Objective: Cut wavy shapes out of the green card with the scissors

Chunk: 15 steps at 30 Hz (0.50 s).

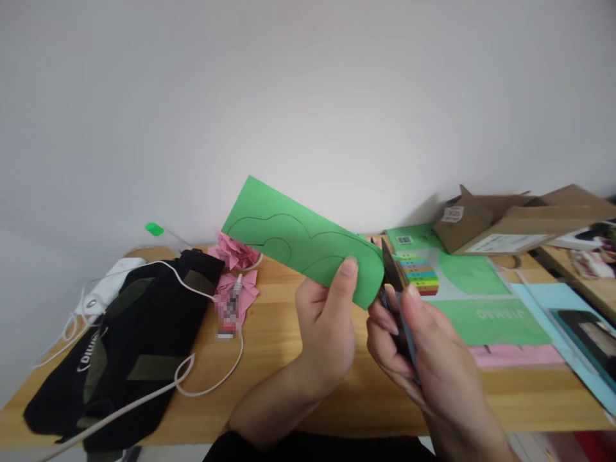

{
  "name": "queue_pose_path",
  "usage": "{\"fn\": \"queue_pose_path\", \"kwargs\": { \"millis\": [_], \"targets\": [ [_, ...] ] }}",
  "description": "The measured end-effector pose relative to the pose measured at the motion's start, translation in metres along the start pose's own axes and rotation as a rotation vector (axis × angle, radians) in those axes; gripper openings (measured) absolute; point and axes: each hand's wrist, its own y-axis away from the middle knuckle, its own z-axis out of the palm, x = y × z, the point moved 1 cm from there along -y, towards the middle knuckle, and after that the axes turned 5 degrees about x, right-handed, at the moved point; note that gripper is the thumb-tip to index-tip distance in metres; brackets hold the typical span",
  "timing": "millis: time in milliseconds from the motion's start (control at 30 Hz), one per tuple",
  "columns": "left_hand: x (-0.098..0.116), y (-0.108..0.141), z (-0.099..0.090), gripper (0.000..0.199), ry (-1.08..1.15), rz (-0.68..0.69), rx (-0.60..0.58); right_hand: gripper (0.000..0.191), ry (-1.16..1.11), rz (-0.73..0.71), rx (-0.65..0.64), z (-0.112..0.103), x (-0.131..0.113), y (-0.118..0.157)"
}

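Observation:
A green sheet of paper (289, 224) with a wavy line drawn on it is held above the table. My left hand (332, 321) pinches its lower edge, thumb on top. Dark-bladed scissors (393, 266) are in my right hand (433, 346), whose thumb and fingers are closed round the handles. The blades point up and away at the right end of the sheet, where the paper curls. The curled paper partly hides where blades and sheet meet.
A black bag (144, 333) and white cables lie at the left, near pink folded paper (245, 295). Green packets (500, 321), an open cardboard box (520, 221) and a dark phone-like device (590, 333) on blue sheets are at the right. A wall stands behind.

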Motion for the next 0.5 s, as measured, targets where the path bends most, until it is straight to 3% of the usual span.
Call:
{"fn": "queue_pose_path", "kwargs": {
  "millis": [500],
  "targets": [
    [0.0015,-0.0007,-0.0031,0.015,0.03,-0.014,-0.021,0.049,0.075,-0.014,0.033,-0.0025,-0.0021,0.0017]
  ]
}}
